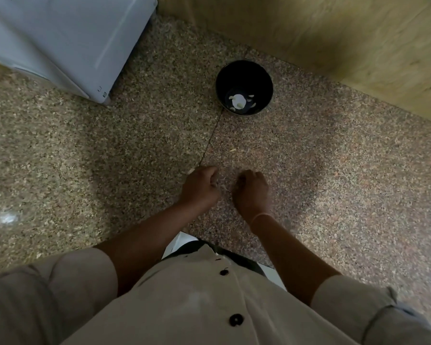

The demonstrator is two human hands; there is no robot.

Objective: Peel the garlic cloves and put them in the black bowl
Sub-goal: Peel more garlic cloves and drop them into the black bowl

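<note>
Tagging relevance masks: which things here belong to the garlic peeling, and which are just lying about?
Job: black bowl; peeled cloves inside it; left hand and right hand; garlic pinched between both hands, mostly hidden.
Lying about: white appliance; wooden panel; small scrap on the speckled surface.

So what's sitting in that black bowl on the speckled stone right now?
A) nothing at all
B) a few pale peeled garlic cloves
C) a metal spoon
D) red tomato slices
B: a few pale peeled cloves lie on the bottom of the black bowl, around a white round piece I can't identify. The left hand and right hand pinch a papery garlic clove nearer the person.
</note>
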